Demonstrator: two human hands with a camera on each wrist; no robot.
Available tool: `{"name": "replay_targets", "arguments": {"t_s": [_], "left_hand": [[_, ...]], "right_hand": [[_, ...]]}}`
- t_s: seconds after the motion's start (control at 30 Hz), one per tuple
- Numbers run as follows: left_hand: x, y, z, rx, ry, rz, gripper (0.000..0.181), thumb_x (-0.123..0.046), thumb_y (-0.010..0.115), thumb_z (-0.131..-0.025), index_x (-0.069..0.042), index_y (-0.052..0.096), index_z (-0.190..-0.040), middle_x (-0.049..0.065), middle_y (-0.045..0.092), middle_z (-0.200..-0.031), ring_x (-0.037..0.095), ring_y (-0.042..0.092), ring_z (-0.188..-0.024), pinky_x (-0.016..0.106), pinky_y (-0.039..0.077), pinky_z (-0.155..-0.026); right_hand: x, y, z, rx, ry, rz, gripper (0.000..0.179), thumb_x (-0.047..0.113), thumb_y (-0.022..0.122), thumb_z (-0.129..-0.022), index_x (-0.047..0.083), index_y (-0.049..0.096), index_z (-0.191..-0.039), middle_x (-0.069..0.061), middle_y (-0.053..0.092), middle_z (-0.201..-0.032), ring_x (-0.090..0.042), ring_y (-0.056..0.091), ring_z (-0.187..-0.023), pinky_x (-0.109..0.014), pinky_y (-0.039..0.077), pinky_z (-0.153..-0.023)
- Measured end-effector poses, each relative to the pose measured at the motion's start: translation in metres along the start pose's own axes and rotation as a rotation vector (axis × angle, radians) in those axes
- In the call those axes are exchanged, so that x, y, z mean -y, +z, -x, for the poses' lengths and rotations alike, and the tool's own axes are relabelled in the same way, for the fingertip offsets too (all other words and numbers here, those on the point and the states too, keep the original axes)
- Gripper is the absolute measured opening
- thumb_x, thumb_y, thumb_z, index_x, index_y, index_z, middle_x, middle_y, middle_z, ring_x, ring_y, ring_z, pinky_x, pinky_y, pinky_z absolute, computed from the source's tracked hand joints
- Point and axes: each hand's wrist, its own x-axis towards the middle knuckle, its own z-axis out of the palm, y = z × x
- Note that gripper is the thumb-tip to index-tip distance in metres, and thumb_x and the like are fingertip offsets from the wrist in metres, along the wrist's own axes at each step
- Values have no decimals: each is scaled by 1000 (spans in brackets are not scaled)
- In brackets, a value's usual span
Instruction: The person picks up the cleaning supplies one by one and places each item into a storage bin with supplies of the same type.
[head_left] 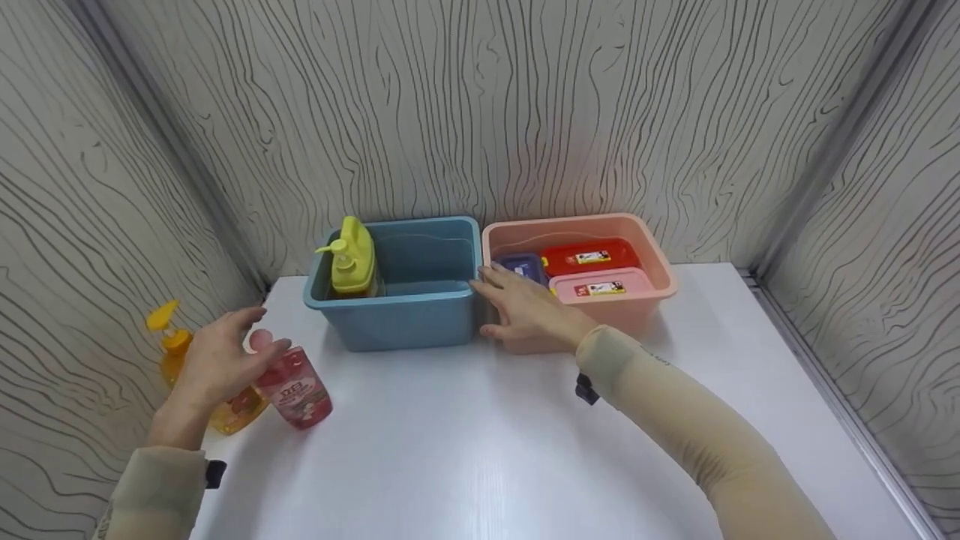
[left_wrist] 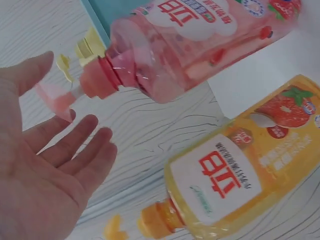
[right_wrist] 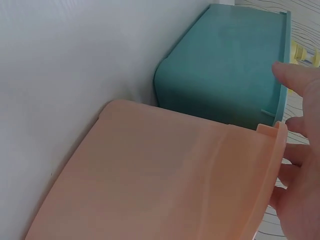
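Note:
My left hand [head_left: 214,360] reaches around the pump top of a pink dish soap bottle [head_left: 296,390], thumb and fingers spread apart. In the left wrist view the bottle's pump head [left_wrist: 56,97] lies between the thumb and index finger, without a closed grip. An orange pump bottle [head_left: 236,412] stands just beside it, partly behind the left hand. My right hand [head_left: 529,304] is held palm down with straight, spread fingers at the front left corner of a pink bin [head_left: 637,311]. Its fingertips are close to the rim where the pink bin meets a blue bin [head_left: 409,326].
A yellow pump bottle [head_left: 354,262] stands in the blue bin's left end. Inside the pink bin are a red lidded box [head_left: 562,261], a pink lidded box [head_left: 630,281] and a dark blue lidded box [head_left: 534,266]. Wood-patterned panels [head_left: 480,105] wall the white table [head_left: 465,450].

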Motion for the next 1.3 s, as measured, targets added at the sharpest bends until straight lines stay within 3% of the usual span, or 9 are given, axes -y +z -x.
{"name": "replay_targets", "arguments": {"t_s": [0.17,0.37,0.6,0.73,0.9,1.13,1.3], "left_hand": [[13,4,6,14,-29,101,96,-60,84,-97,-5,47,-168,30,60,-161,53,61,-141,70,57,-116],[27,14,12,20,-85,186,97,-61,84,-97,-4,48,-167,30,64,-157,51,66,-138,60,62,-113],[39,28,16,35,-126,242,81,-58,79,-102,0,61,-156,26,71,-151,40,73,-130,46,67,-108],[43,32,17,30,-118,252,73,-58,77,-104,0,70,-148,22,78,-142,29,75,-117,29,69,-96],[43,36,20,2,-118,290,60,-51,73,-109,-3,73,-146,19,81,-137,27,72,-114,14,62,-88],[45,45,17,-23,-167,409,59,-44,76,-108,-3,70,-150,18,78,-139,22,70,-110,12,61,-93],[48,52,15,-59,-206,503,57,-41,78,-106,-5,70,-150,-2,81,-126,15,69,-105,12,61,-94]], "right_hand": [[-2,5,-3,5,-17,41,97,61,73,-102,43,19,-180,8,9,-193,-24,5,-181,-60,18,-145],[-2,10,-8,0,-67,70,95,62,68,-105,32,19,-182,0,10,-193,-29,6,-181,-60,16,-145],[-2,14,-11,11,-99,140,94,73,43,-110,20,13,-182,-5,8,-193,-32,5,-181,-58,12,-147],[-3,15,-12,21,-102,173,96,73,41,-111,17,9,-182,-5,6,-193,-32,4,-181,-57,11,-147],[-4,15,-12,34,-102,188,99,75,40,-110,18,4,-182,-3,2,-193,-30,1,-181,-55,9,-147],[-6,16,-12,29,-105,178,99,74,42,-110,19,3,-182,-2,2,-193,-29,0,-181,-53,8,-147],[-6,16,-11,26,-116,189,101,77,40,-109,18,4,-182,-5,4,-193,-31,1,-181,-54,9,-147]]}}
